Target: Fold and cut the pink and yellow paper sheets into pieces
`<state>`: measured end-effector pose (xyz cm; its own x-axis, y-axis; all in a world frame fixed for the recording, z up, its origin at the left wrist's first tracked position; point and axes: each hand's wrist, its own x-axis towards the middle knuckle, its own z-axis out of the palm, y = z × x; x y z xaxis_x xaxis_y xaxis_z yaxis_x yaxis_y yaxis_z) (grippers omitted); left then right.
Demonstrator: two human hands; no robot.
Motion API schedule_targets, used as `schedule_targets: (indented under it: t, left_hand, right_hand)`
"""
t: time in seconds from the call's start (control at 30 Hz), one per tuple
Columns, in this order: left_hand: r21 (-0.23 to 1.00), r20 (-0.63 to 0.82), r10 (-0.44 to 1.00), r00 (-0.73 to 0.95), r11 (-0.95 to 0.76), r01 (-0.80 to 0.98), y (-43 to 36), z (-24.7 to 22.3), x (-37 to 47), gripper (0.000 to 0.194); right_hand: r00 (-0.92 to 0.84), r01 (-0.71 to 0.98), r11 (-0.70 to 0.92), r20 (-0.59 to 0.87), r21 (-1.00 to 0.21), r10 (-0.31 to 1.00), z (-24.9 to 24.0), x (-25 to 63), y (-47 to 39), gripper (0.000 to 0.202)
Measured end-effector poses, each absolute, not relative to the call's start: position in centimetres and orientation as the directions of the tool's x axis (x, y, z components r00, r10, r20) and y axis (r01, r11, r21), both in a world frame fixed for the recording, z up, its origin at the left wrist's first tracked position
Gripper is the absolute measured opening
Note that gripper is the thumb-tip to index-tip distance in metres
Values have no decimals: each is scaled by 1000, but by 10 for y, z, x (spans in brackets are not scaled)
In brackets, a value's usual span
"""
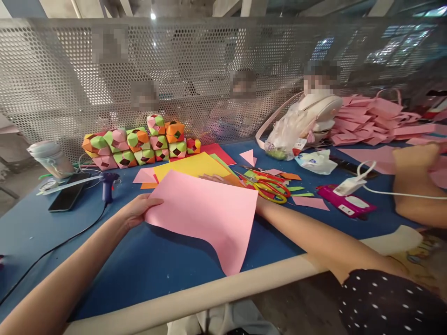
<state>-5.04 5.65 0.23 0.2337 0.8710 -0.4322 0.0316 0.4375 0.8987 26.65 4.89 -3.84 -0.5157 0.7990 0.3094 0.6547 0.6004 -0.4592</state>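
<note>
A large pink paper sheet [206, 209] is lifted over the table, its near right corner curling down. My left hand [139, 209] pinches its left edge, thumb on top. My right hand [213, 178] reaches behind the sheet, which hides most of it. Only its outstretched fingers show, flat over the yellow paper [188, 165] and the sheets stacked there. Right of the pink sheet lie scissors with yellow handles [270, 193] and scissors with red handles [279, 184], among coloured paper scraps.
Folded paper balls [143, 142] stand in rows at the back. A glue gun [108, 186], phone [68, 193] and tumbler [50, 158] are at left. At right are a magenta power strip [345, 201], a bag [319, 111], a pink paper pile [373, 116] and another person's arm [419, 186].
</note>
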Motion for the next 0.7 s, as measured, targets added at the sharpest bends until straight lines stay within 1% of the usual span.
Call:
schedule_targets:
  t: [0.03,0.1,0.17,0.2,0.27,0.37,0.43,0.47,0.5,0.57,0.63,0.7]
  left_hand:
    - [898,-430,877,215,440,0,57,1,-49,24]
    - [901,-417,893,168,430,-54,58,-1,-49,19]
    - [902,-405,906,123,418,-112,60,-4,-49,17]
    - [900,-402,910,105,413,-138,62,-5,-49,16]
    - [894,-402,911,86,411,-178,64,-9,-49,16]
    - [888,-398,915,73,404,-220,66,-14,-47,15]
    - [890,-385,921,63,388,-239,66,-17,-44,16]
    - [892,-378,924,58,380,-245,66,-18,-43,17]
    - [894,-372,927,54,373,-247,67,-19,-42,19]
    - [903,-358,933,41,357,-240,69,-19,-41,21]
    - [917,-338,941,26,336,-215,73,-19,-44,23]
    - [935,-313,950,14,311,-173,77,-18,-50,25]
  right_hand:
    - [-493,608,577,311,-545,813,-38,263,53,58]
    - [-416,492,482,290,-725,862,-39,257,61,54]
    - [-356,410,381,239,-829,904,-40,255,67,46]
    - [-340,403,346,213,-847,916,-39,256,70,47]
    - [-316,370,267,150,-890,937,-37,264,71,59]
    - [-303,204,55,-10,-977,953,-30,283,64,75]
    - [-296,51,-101,-111,-994,949,-25,297,55,74]
    - [-297,-6,-146,-138,-989,945,-23,302,49,70]
    - [-313,-29,-159,-142,-987,939,-22,306,44,64]
    - [-381,-11,-145,-129,-989,915,-20,308,35,53]
    - [-431,59,-107,-122,-992,894,-21,303,31,55]
    - [-360,141,-34,-84,-989,929,-21,295,33,50]
